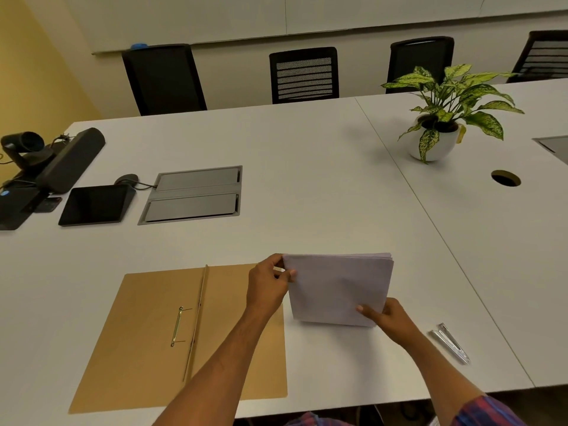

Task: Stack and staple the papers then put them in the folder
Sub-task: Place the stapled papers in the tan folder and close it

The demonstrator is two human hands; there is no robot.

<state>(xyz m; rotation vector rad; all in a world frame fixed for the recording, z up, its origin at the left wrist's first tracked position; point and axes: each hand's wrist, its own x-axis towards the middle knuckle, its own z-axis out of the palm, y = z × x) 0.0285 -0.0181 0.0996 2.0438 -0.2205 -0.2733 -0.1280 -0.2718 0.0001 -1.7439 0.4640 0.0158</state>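
Head view, item 1: plaid sleeve at the bottom edge, nearest the lens, with 2 bare forearms reaching forward over the white table.

Item 2: left hand, closed on the upper left corner of the paper stack, thumb on the near face. Right hand, closed on the stack's lower right corner. The stack stands tilted on its lower edge on the table, just right of the folder; upper edges fan slightly, so the sheets are not yet flush.

Handling, as a judgement: light, limp, loose sheets that slide against each other; hold both opposite corners or side edges and tap the lower edge square before stapling. A 1-handed hold would likely let them splay.

Item 3: tan folder, lying open and flat left of the stack, its metal fastener beside the spine. The left forearm crosses its right leaf.

Item 4: silver stapler, on the table right of the right wrist, near, untouched.

Surroundings: potted plant, cable hole, flush power box, tablet, conference camera and speaker bar, all well apart. 4 black chairs beyond. Nothing blocks the way to stapler or folder.
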